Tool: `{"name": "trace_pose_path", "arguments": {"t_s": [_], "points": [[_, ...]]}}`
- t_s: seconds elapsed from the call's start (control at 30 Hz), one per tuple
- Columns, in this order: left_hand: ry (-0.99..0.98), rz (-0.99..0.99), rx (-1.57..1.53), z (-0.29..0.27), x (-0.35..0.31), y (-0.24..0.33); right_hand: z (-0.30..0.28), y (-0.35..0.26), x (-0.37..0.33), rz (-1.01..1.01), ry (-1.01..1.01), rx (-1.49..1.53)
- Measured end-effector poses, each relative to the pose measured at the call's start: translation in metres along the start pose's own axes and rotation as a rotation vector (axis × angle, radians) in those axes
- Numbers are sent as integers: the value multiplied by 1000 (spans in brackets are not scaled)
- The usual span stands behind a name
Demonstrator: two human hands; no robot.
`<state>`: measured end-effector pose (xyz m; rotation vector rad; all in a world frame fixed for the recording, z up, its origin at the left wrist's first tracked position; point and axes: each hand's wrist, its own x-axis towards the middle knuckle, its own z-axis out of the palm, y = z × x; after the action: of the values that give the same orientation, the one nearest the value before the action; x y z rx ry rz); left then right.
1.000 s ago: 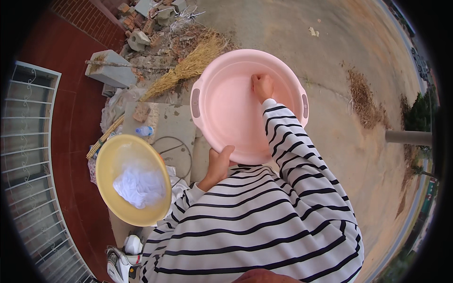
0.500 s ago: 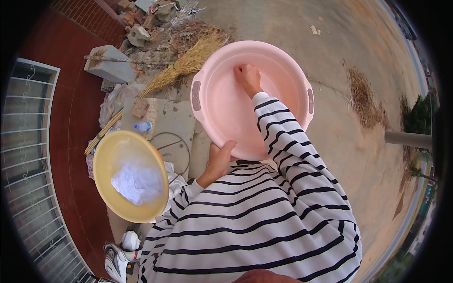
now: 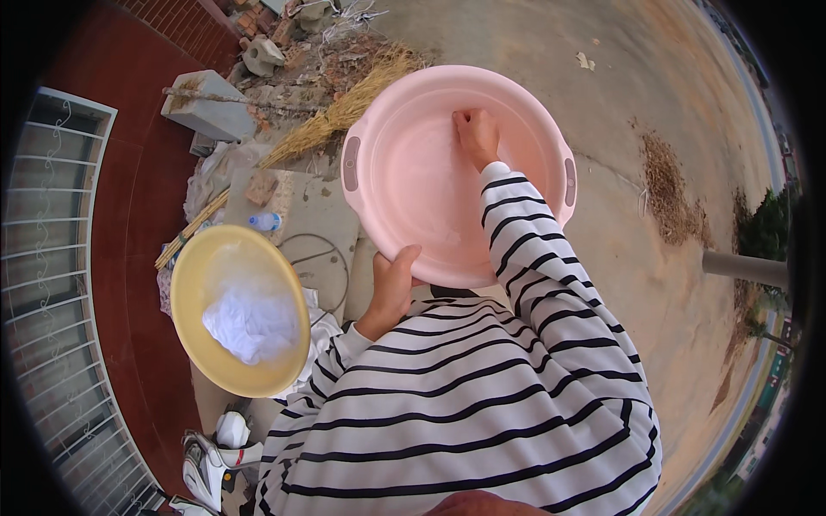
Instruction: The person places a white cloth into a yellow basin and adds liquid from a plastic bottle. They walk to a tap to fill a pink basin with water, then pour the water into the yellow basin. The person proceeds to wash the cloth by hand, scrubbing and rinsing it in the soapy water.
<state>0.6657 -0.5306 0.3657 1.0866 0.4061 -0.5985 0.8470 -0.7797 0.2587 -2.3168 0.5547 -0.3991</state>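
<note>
A round pink basin (image 3: 413,202) with a grey pad on each side handle is tilted in front of my striped top. My left hand (image 3: 391,284) grips its near rim, thumb over the edge and fingers hidden beneath. Inside the basin, my right hand (image 3: 478,136) is by the far inner wall with its fingers curled together. What those fingers hold, if anything, is too small or hidden to make out. To the left stands a yellow basin (image 3: 194,301) with wet white cloth (image 3: 249,325) in it.
A straw broom (image 3: 344,107) lies beyond the basins, near rubble and a pale block (image 3: 211,103). A small bottle (image 3: 265,222) and a looped hose (image 3: 331,245) are on the slab. A white window grille (image 3: 64,249) runs along the left; a grey post (image 3: 744,265) is at right.
My right hand has moved slightly right along the inside of the pink basin. The basin sits a little higher in view, and my left hand still grips its rim.
</note>
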Motion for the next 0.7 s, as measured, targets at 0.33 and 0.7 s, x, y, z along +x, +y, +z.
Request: {"name": "trace_pose_path", "arguments": {"t_s": [0.33, 0.7], "points": [[-8, 10, 16, -2, -1, 2, 19, -12, -4, -70, -27, -98], [-5, 38, 87, -13, 0, -2, 34, -48, -20, -294, -110, -145]]}}
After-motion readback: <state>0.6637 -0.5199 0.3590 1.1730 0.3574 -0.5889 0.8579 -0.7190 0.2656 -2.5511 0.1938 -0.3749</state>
